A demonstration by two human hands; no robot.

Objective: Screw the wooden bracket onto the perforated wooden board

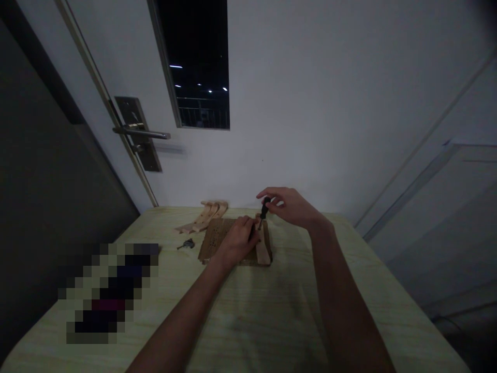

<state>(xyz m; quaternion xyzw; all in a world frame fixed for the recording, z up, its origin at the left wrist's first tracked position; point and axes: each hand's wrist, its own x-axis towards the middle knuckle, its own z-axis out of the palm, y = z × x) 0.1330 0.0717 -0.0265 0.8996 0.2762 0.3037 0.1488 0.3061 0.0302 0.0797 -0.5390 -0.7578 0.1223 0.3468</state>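
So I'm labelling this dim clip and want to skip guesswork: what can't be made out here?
Head view only:
- Tip of the small black screwdriver: hidden between the left hand and the wooden piece.
- Where the right hand grips the handle: fingers cover it.
- Small dark item left of the wooden board: too small and dim.
- Thing on the table at left: pixelated.
- Curved wooden pieces: count unclear.

Plain indoor room, white door (272,103) with lever handle (142,133), wooden table (272,321)

Board (217,239) lies mid-worktop (272,311); wooden block (264,247) on its right edge; curved slats (205,215) behind; small metal part (187,244) left.
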